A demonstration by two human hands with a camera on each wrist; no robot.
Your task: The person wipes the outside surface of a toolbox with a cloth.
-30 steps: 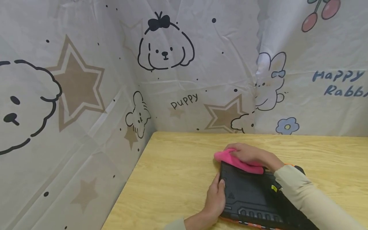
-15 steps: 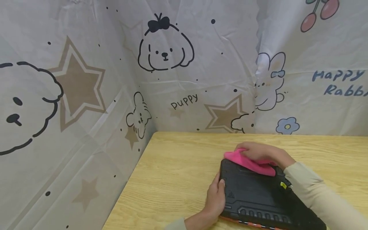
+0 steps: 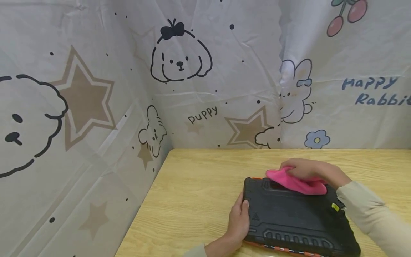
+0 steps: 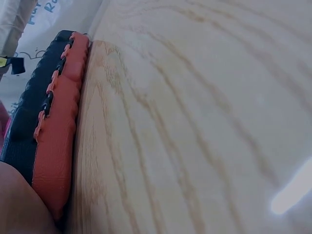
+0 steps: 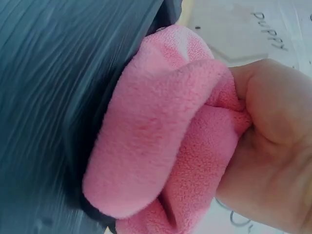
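Observation:
A hard plastic case (image 3: 289, 214) lies flat on the table, its upper half black and its lower half orange. My left hand (image 3: 238, 222) holds its left side, thumb at the upper edge. In the left wrist view the case's orange side (image 4: 58, 126), with hinges along it, rests on the wood. At the far edge my right hand (image 3: 303, 168) grips a bunched pink cloth (image 3: 297, 184), which covers part of that edge. The right wrist view has the fluffy cloth (image 5: 141, 131) against the black surface; my fingertips are hidden by it.
The table (image 3: 179, 200) has a light wood-grain top. A printed fabric curtain (image 3: 199, 89) hangs behind it and along its left side. A small yellow tag (image 3: 335, 207) shows at the case's right, near my right sleeve (image 3: 366, 207).
My right hand has slid the pink cloth rightward along the case's far edge, uncovering the far left corner. My left hand keeps its hold on the left side.

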